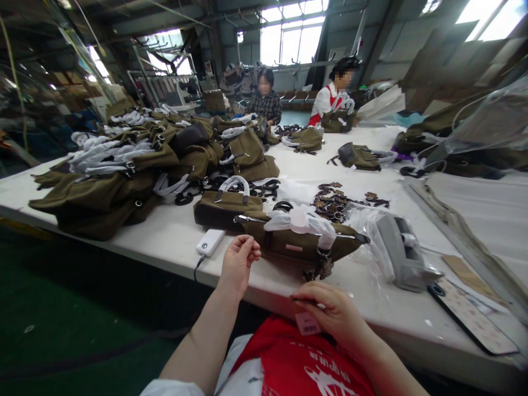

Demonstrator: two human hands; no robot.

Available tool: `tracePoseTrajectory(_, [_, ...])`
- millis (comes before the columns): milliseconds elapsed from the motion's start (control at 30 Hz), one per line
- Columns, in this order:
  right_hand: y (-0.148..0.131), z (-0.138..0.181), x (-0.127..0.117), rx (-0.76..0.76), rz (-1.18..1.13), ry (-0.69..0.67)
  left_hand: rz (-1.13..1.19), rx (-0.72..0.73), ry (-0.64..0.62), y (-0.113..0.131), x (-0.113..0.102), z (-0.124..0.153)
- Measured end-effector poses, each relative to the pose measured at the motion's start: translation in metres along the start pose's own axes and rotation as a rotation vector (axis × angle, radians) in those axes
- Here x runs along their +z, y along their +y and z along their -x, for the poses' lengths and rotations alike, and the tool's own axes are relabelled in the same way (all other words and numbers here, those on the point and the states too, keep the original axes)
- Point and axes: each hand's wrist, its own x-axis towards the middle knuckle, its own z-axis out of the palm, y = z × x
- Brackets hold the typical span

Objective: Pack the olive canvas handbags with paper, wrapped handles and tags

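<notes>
My right hand (332, 308) is closed on a hang tag (308, 324) with a printed barcode, low over my red apron. My left hand (239, 261) is raised at the table's front edge, thumb and fingers pinched together; whatever is between them is too small to make out. Just beyond both hands an olive-green handbag (284, 242) stands on the table, its handles wrapped in white padding. From its front hangs a dark charm (324, 267) with flower-like shapes. A smaller olive bag (225, 206) sits behind it to the left.
A white power bank (210, 242) with a cable lies left of the handbag. Olive bags (111, 192) are heaped on the left. Chained charms (330, 201), a grey plastic-wrapped holder (400, 253) and a phone (470, 316) are to the right. Two people (330, 102) (266, 99) work across the table.
</notes>
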Motion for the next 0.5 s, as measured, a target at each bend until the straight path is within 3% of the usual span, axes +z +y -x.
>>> tracePoseTrajectory(300, [0.002,0.007,0.001,0.084,0.145,0.118,-0.270,-0.040,-0.212,-0.005,0.019,0.027])
tracePoseTrajectory(500, [-0.005,0.005,-0.002,-0.053,0.251,0.309,-0.383,-0.109,-0.340,-0.015,0.022,0.035])
